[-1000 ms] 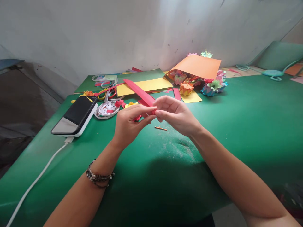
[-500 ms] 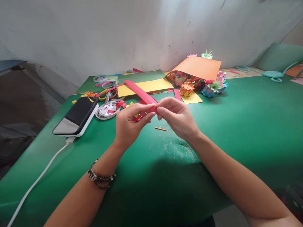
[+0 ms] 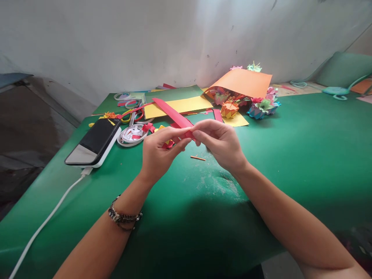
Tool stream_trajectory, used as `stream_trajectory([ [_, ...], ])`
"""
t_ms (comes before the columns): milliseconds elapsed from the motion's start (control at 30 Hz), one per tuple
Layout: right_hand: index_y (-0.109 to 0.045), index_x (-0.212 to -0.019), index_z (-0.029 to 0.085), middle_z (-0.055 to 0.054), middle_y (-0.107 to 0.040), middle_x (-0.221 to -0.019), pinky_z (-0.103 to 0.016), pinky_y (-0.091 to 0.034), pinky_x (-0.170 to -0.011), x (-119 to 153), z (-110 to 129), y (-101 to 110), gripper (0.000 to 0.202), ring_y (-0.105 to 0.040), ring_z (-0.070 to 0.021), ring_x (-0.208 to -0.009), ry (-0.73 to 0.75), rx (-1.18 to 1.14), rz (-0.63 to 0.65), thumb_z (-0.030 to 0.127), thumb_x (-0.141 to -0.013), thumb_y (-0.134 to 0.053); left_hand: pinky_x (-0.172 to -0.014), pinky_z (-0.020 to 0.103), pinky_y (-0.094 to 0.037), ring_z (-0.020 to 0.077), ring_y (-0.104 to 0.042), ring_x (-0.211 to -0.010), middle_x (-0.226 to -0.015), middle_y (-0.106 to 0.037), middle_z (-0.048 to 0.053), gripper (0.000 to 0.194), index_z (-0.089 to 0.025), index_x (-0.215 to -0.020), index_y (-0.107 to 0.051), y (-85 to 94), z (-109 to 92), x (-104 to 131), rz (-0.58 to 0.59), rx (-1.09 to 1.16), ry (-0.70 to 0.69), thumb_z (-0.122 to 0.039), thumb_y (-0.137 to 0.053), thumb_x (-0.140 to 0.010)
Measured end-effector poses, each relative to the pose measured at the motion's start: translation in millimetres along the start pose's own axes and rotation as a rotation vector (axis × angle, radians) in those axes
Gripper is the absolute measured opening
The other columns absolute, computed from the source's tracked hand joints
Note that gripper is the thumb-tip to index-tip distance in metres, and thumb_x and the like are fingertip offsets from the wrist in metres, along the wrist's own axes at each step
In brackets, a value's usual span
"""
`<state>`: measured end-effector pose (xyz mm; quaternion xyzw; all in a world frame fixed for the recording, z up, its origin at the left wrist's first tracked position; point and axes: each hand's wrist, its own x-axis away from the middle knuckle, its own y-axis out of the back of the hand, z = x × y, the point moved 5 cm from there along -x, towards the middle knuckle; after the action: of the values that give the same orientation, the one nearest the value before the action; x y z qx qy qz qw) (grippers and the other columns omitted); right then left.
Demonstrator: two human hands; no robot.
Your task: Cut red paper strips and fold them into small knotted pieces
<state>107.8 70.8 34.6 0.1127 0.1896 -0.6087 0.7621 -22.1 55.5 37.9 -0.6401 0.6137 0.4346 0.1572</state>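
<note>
Over the green table point(image 3: 305, 155), my left hand point(image 3: 159, 153) pinches a small piece of folded red paper point(image 3: 188, 134) between thumb and fingertips. My right hand point(image 3: 222, 143) meets it from the other side, its thumb and forefinger closed on the same piece. Fingers cover most of the fold, so its shape is hard to make out. Just behind lies a long red paper strip point(image 3: 171, 111). A red-and-yellow paper piece point(image 3: 167, 145) shows partly behind my left hand.
A phone point(image 3: 94, 140) with a white cable point(image 3: 52, 213) rests at left. Beside it are a tape roll point(image 3: 130, 135) holding scraps and scissors point(image 3: 133, 118). Yellow paper point(image 3: 186, 106), paper flowers point(image 3: 263, 108) and an orange sheet point(image 3: 241, 82) lie toward the wall. A thin stick point(image 3: 198, 158) lies in front.
My right hand has shifted slightly at the fold, its fingers rolling a little over the red paper. My left hand stays almost still.
</note>
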Motion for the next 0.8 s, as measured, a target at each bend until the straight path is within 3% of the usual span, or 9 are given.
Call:
stream_trajectory([
  [200,-0.054,-0.076,0.016,0.004,-0.055,-0.063,-0.019,-0.042,-0.05,-0.7,-2.1,-1.0,0.011,-0.048,-0.0033,-0.053,-0.02,-0.068,0.059,0.022,-0.072,-0.063,-0.054,0.021,-0.044,0.0076,-0.055,-0.052,-0.062,-0.066,-0.002,0.012,-0.02,-0.083,-0.068,-0.2,-4.1,-1.0,0.02,-0.04,-0.047,-0.024,-0.064,-0.072],
  [567,-0.048,-0.093,0.015,0.004,-0.052,-0.066,-0.017,-0.04,-0.051,-1.6,1.0,1.4,0.027,-0.05,-0.0047,-0.06,-0.087,-0.029,0.294,0.024,-0.073,-0.063,-0.048,0.02,-0.041,0.0073,-0.053,-0.049,-0.056,-0.064,-0.003,0.012,-0.018,-0.083,-0.067,-3.4,-4.7,-1.8,0.113,0.03,-0.005,-0.023,-0.063,-0.073],
  [800,-0.051,-0.091,0.014,0.004,-0.053,-0.065,-0.018,-0.04,-0.052,0.0,-4.2,1.3,0.024,-0.05,-0.0051,-0.06,-0.191,-0.067,0.304,0.023,-0.072,-0.064,-0.048,0.019,-0.042,0.007,-0.055,-0.052,-0.066,-0.067,0.0,0.009,-0.018,-0.081,-0.067,-5.0,-6.5,-1.1,0.173,0.004,-0.065,-0.022,-0.062,-0.073],
])
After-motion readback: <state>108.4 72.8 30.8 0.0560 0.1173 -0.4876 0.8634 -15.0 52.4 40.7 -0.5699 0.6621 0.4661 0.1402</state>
